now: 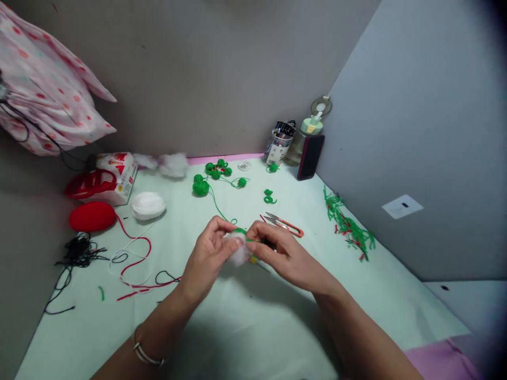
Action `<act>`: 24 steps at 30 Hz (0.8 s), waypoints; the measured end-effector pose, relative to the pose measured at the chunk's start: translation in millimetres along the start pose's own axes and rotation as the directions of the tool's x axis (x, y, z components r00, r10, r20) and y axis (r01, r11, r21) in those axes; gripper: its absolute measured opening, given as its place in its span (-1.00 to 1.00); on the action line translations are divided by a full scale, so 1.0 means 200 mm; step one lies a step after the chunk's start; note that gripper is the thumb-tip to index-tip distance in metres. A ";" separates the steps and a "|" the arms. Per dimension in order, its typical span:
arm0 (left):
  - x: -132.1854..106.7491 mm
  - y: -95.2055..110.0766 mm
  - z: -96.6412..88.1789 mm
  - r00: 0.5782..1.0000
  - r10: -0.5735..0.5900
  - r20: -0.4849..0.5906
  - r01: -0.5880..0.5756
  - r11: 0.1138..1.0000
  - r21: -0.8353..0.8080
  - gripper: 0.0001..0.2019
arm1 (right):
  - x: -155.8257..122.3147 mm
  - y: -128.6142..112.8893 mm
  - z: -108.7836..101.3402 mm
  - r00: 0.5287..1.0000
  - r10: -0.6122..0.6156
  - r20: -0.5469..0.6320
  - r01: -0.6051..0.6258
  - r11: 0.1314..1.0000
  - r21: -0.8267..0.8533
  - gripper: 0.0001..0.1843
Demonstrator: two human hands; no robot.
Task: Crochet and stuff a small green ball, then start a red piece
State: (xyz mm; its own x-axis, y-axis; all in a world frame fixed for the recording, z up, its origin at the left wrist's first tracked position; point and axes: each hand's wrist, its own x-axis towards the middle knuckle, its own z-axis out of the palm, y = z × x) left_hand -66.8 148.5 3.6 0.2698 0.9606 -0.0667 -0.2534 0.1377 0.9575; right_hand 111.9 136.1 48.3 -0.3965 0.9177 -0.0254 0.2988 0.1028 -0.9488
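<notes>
My left hand (208,253) pinches a tuft of white stuffing (240,255) against a small green crocheted piece (240,231). My right hand (277,252) is closed on the same green piece from the right side; a bit of yellow (253,259) shows under its fingers. Both hands hover just above the pale green table cover (245,322), close together. A green yarn strand (217,207) runs from the piece back to a green yarn ball (200,187).
Orange thread snips (285,224) lie just beyond my right hand. Red yarn ball (92,216), white yarn ball (148,205), black thread (77,250) and a box (116,177) sit left. Small green pieces (218,169), a jar (279,143), a bottle (307,134) and a phone (310,157) stand at the back; yarn scraps (348,227) lie right.
</notes>
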 end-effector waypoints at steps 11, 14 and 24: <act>-0.03 0.00 0.05 0.986 0.131 -0.106 -0.115 0.982 0.147 -0.79 | 0.07 0.08 0.10 0.970 0.112 -0.214 -0.082 0.986 0.144 -0.71; -0.04 0.05 0.02 0.996 0.061 0.062 -0.066 0.996 0.068 -0.75 | 0.07 0.09 0.07 0.954 0.039 -0.298 -0.030 0.999 0.036 -0.65; 0.00 0.05 0.00 0.996 0.044 -0.077 -0.040 0.998 0.054 -0.75 | 0.00 0.02 0.04 0.998 -0.066 0.019 0.066 0.998 0.015 -0.87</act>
State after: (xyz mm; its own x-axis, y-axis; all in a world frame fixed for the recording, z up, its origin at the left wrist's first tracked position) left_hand -70.2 149.2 12.7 0.1856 0.9816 -0.0458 -0.2134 0.0857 0.9732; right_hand 105.6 134.2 41.7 -0.4314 0.9016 0.0317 0.2593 0.1576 -0.9529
